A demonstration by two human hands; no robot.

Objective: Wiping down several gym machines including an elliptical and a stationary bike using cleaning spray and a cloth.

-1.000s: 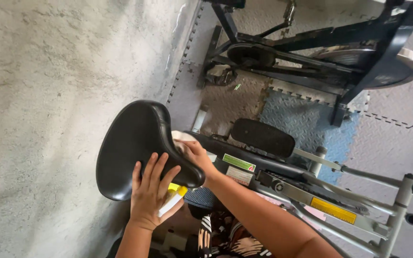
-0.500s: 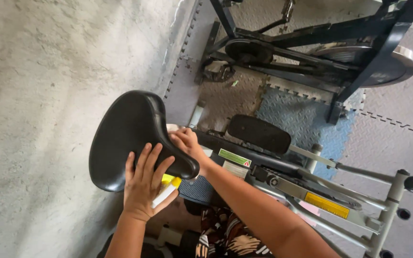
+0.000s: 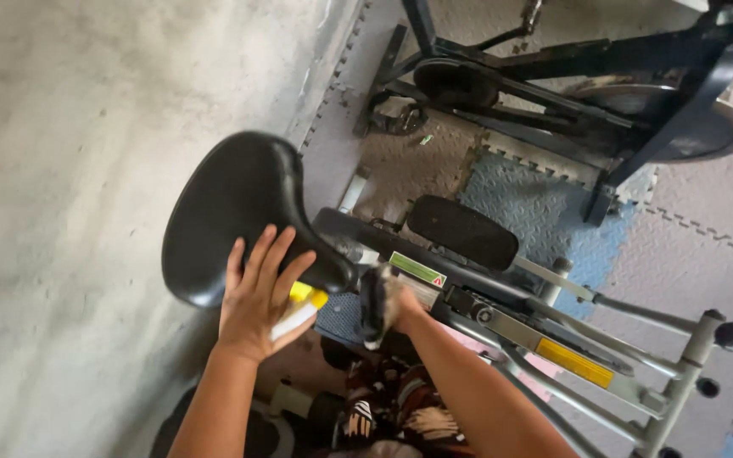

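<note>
Right now my left hand (image 3: 258,297) lies flat and open on the rear of the black saddle (image 3: 235,216), fingers spread, with a yellow-and-white object (image 3: 299,307) tucked under the palm; it looks like a small bottle or tool, though I cannot tell which. My right hand (image 3: 388,304) is blurred just beside the saddle's narrow nose; it seems curled around something dark, but whether that grip is closed on it I cannot tell. The saddle sits at the top of the grey exercise machine (image 3: 502,314), tilted toward the wall. I judge the main risk is the saddle swivelling under my flat palm, since nothing clamps it, and the yellow-and-white object sliding out and dropping among the frame tubes below. My right hand is also close to the frame's joints, where a slip could pinch it. Underfoot is interlocking foam matting (image 3: 519,191), grey and blue, worn in patches. A rough concrete wall (image 3: 69,127) runs along my left, and a dark exercise bike (image 3: 570,80) stands beyond.
</note>
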